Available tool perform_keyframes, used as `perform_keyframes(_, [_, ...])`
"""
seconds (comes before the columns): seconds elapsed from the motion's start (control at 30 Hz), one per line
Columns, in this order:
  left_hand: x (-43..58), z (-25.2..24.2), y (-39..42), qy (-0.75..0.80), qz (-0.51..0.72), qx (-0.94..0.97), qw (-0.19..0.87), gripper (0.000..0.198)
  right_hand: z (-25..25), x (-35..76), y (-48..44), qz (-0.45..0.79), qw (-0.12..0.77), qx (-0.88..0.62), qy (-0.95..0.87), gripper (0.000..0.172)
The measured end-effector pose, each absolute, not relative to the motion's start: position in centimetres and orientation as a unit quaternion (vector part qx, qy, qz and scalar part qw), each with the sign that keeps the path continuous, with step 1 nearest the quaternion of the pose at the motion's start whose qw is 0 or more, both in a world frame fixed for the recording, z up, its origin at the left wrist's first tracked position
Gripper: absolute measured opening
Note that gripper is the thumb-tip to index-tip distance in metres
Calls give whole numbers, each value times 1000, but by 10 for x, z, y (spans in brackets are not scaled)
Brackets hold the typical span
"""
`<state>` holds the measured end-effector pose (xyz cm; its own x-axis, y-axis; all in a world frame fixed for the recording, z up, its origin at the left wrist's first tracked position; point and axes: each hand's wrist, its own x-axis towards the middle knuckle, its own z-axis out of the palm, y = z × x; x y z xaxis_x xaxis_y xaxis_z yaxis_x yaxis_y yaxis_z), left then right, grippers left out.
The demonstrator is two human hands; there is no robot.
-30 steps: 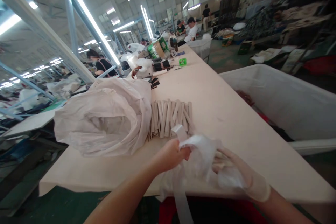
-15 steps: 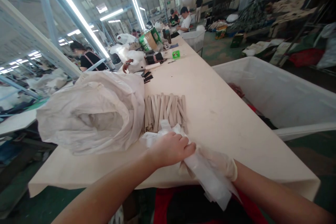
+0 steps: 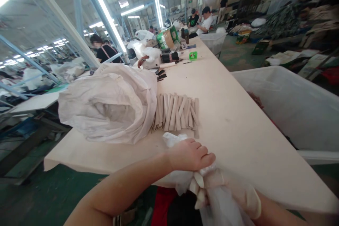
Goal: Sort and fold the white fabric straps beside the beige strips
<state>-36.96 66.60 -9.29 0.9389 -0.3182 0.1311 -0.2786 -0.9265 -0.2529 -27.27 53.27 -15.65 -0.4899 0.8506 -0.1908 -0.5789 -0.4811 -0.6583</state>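
**Both hands on a plastic bag at the table edge**

Head view: the left hand [image 3: 191, 155] is closed in a fist round the top of a thin clear bag [image 3: 225, 206] at the near edge of the table [image 3: 238, 120]; a crumpled white end of the bag sticks out behind the knuckles. The right hand [image 3: 225, 189], in a pale glove, sits just under and touching the left, fingers curled tight on the same bag, which hangs down over the table edge and out of the bottom of the frame. Whether anything is in the bag cannot be told.

Just beyond the left hand lies a row of tan strips [image 3: 176, 113], side by side, flat on the table. A big white sack [image 3: 111, 104], lying on its side with its mouth toward the camera, touches the strips on their left and covers their ends. Right of the table, apart from it, stands a large white bin [image 3: 293, 102] with dark and red stuff at its bottom.

Farther along the table are black pieces, a white bundle, a green box [image 3: 193, 55] and a carton [image 3: 166, 39]. People sit at the far end and one on the left beyond the sack
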Motion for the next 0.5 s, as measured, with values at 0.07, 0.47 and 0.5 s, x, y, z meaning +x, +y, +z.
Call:
perform_keyframes(0.07, [-373,-102,671,153,-84,-978,115,20,-153,-277,532,840,438,-245,-207,28])
perform_keyframes(0.47, [-375,-140,683,-66,-28,-997,0,25,-135,-247,518,834,532,-113,-93,23])
perform_keyframes(0.5, [-377,-142,684,-93,-15,-995,-18,27,-134,-245,518,823,545,-125,-102,26])
